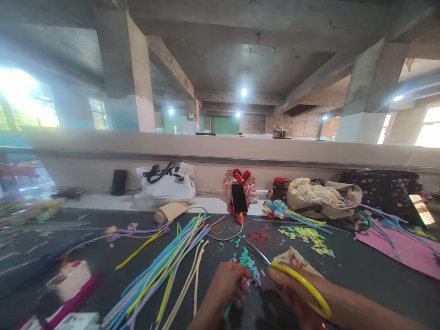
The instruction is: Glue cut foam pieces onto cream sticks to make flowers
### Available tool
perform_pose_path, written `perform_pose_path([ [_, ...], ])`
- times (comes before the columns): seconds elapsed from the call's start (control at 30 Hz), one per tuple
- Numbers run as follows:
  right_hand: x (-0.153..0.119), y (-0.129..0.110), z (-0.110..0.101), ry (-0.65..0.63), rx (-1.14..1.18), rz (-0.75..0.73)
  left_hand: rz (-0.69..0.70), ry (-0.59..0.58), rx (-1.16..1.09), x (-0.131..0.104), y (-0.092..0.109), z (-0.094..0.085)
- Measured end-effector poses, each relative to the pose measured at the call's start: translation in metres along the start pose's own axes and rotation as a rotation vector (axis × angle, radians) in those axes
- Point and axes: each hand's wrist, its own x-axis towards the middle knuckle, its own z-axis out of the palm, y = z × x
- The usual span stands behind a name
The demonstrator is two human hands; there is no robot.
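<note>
My left hand (228,282) is closed, thumb against fingers, around a teal pipe cleaner (227,312) whose lower end shows beneath the palm. Yellow-handled scissors (302,282) are in my right hand (287,286), with the metal blade pointing up and left over the table. Just beyond my left fingertips lies a heap of short cut pieces (252,270) in teal and lilac. Left of that hand, a bundle of long pipe cleaners (165,261) in blue, lilac and yellow-green lies beside several cream ones (195,270). The right fingers are partly blurred.
Yellow snippets (307,238) and red snippets (257,237) lie farther back on the dark table (347,288). A phone (239,198) on a cable leans against a patterned bag. Along the back stand a white bag (168,183), a dark bottle (280,189) and a cream cloth bag (319,197).
</note>
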Motion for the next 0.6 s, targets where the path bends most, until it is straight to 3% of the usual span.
perform_pose_path([
  [0.1,-0.01,-0.005,0.007,0.025,-0.084,0.052,0.008,-0.007,0.0,0.0,0.0,0.001],
  [0.33,-0.003,0.006,0.007,0.015,-0.09,-0.092,0.025,-0.04,0.019,-0.002,-0.001,0.005],
  [0.6,0.001,0.008,0.006,0.035,-0.092,-0.056,0.01,-0.048,0.028,-0.001,-0.002,0.003],
])
